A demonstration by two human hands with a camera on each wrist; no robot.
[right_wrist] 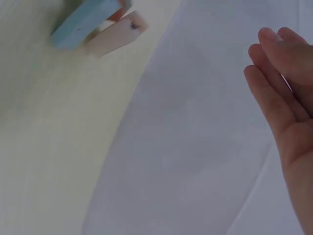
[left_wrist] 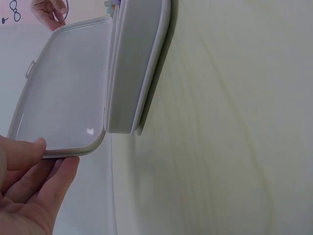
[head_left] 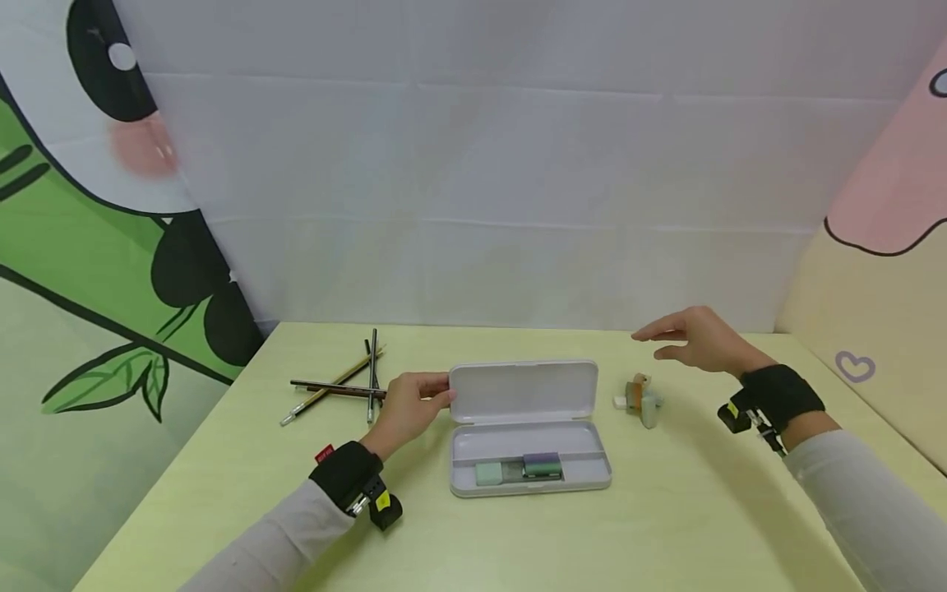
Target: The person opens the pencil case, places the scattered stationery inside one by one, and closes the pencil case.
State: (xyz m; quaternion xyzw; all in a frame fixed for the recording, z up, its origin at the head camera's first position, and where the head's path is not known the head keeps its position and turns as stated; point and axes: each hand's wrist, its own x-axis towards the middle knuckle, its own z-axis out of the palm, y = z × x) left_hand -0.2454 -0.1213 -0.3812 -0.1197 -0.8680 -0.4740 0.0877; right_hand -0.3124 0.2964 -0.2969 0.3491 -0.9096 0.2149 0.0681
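Note:
A white pencil case [head_left: 530, 492] stands with its lid [head_left: 523, 393] raised. My left hand [head_left: 408, 411] pinches the lid's left edge between thumb and fingers, as the left wrist view confirms on the lid's inner face [left_wrist: 63, 88]. Inside the case's front compartment lie a pale green block [head_left: 488, 474] and a shiny purple-green piece [head_left: 542, 465]. To the right, my right hand [head_left: 703, 339] hovers with loosely extended fingers and nothing in it. Nearest to it is a small cluster of erasers [head_left: 649, 411], whose blue block [left_wrist: 108, 4] is partly hidden in the left wrist view.
Several pencils [head_left: 333, 388] lie crossed on the table left of the case. The pale yellow table [head_left: 533, 547] ends at a white backdrop [head_left: 533, 271]. Printed side panels border it, green at left and cream [head_left: 888, 329] at right.

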